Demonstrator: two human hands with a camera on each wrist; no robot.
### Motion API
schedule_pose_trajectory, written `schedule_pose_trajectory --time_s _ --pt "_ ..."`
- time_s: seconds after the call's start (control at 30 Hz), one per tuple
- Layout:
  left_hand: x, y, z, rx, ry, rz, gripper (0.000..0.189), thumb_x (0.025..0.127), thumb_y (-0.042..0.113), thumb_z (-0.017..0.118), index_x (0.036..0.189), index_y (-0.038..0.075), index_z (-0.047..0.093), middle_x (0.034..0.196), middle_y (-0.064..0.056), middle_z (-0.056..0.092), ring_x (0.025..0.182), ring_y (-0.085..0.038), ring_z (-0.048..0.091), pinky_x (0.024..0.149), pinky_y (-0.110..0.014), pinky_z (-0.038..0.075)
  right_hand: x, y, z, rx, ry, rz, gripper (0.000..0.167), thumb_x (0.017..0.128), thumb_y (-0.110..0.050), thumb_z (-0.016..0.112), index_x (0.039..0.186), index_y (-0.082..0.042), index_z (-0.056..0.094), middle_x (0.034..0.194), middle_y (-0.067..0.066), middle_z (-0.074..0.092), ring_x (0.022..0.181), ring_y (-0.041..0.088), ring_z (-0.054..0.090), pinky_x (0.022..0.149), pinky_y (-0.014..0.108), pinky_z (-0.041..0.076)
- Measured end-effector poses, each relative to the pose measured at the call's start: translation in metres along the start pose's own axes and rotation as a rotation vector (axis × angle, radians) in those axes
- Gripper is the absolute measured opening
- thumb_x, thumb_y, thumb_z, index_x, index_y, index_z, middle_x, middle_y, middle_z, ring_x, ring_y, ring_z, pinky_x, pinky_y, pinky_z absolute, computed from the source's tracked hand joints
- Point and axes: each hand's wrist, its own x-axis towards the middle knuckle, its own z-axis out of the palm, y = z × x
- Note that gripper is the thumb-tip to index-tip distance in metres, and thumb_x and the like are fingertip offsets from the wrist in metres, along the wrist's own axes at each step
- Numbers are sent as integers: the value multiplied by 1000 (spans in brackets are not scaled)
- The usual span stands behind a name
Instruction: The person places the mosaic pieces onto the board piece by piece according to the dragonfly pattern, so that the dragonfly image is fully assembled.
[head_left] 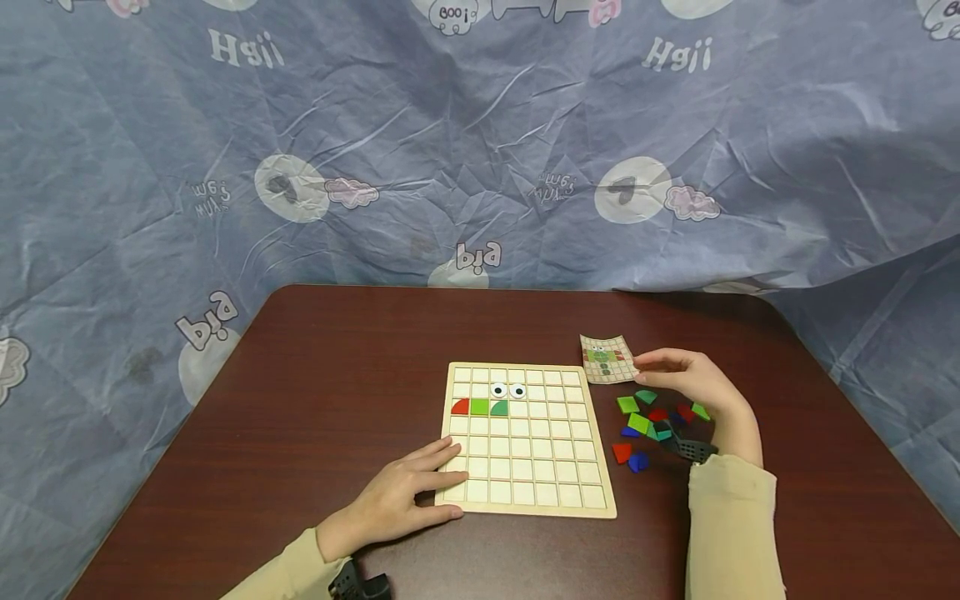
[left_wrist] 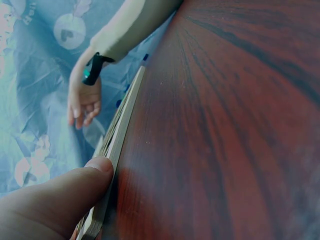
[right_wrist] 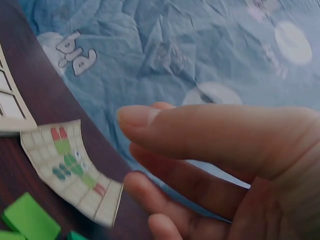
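My left hand rests on the left edge of a cream gridded board, fingers spread over its lower corner. In the left wrist view, the thumb lies along the board's edge. The board bears two googly eyes above a row of a red quarter-round piece, a light green square and a dark green quarter-round piece. My right hand hovers beside a curled pattern card, fingers loosely bent with nothing between them. Printed on the card is a green and red figure with eyes.
Several loose red, green and blue pieces lie right of the board, below the card and near my right wrist. The dark wooden table backs onto a blue printed cloth.
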Motion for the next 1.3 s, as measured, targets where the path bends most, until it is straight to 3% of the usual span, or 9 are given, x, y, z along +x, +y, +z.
schedule_pose_trajectory --time_s 0.23,0.33,0.47,0.6,0.67,0.83,0.9,1.13,1.3 --pt "0 0 1 5 7 9 43 87 43 64 122 18 65 138 -11 49 132 -26 39 98 -44 42 -2 23 -4 54 21 52 54 84 -33 71 125 1 58 120 19 60 91 3 60 85 32 50" --pt "0 0 1 9 5 7 43 87 43 64 122 19 65 138 -10 49 132 -26 39 98 -44 41 -1 30 -2 22 15 45 55 83 -30 73 125 2 57 121 22 59 92 2 61 82 29 50" --pt "0 0 0 11 2 6 43 87 44 65 122 19 66 138 -10 49 132 -25 39 99 -44 41 1 36 1 -25 5 50 53 83 -28 73 125 0 58 123 21 59 103 17 62 83 32 50" --pt "-1 0 0 8 -2 1 44 86 44 65 122 19 66 138 -10 49 132 -25 39 99 -44 41 2 41 3 -2 -27 44 53 83 -24 73 126 2 56 124 23 57 111 35 56 84 35 51" --pt "-1 0 -1 7 -3 -2 44 86 44 65 122 19 65 138 -10 48 132 -25 38 99 -44 41 2 44 3 16 -43 34 53 83 -20 73 127 4 54 124 24 56 110 34 57 82 33 52" --pt "0 0 -1 6 -4 2 43 87 43 64 122 18 65 138 -11 48 132 -26 38 99 -44 41 4 51 4 45 -48 29 51 82 -14 73 126 6 54 121 25 58 94 9 63 77 25 53" --pt "0 1 -1 7 -3 5 43 87 43 64 122 18 65 138 -11 48 132 -26 38 98 -44 41 6 53 5 38 -36 26 50 82 -14 73 125 6 56 119 24 60 92 6 63 76 25 53" --pt "0 1 0 8 -3 6 43 87 44 63 122 18 65 138 -11 48 132 -26 38 99 -44 41 7 53 8 -9 -3 40 48 81 -19 75 120 3 59 116 21 62 105 33 59 76 26 53" --pt "0 0 0 13 1 10 43 87 43 64 122 18 65 138 -11 49 132 -26 39 99 -44 41 8 51 8 -30 6 42 47 80 -17 75 119 4 59 115 22 60 101 31 58 75 25 52"
